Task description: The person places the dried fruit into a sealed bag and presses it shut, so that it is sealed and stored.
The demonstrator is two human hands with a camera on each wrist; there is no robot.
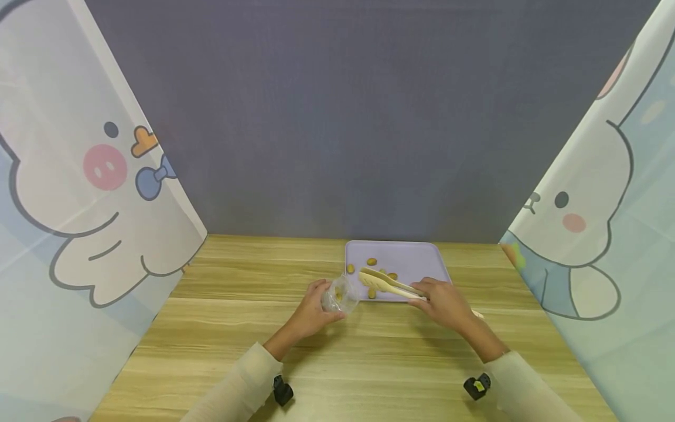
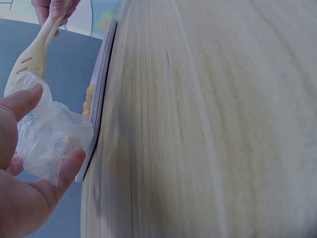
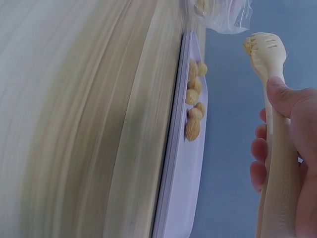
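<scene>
My left hand (image 1: 311,310) holds a clear plastic bag (image 1: 337,295) by its sides, thumb and fingers spread around it. Inside the bag shows a small tan piece. In my right hand (image 1: 445,302) is a pair of cream tongs (image 1: 387,284), gripped along the handles. Between the tong tips sits a tan nut-like piece (image 3: 248,45), in the right wrist view. The tips hover over the left part of a lavender tray (image 1: 416,258), close to the bag. Several similar rough tan nut-like pieces (image 3: 192,129) lie on the tray.
The tray rests on a wood-grain table (image 1: 253,275) near its back edge. A grey panel (image 1: 327,117) stands behind it. Cartoon-printed sheets (image 1: 100,234) flank both sides. A small black device (image 1: 477,386) sits at each wrist.
</scene>
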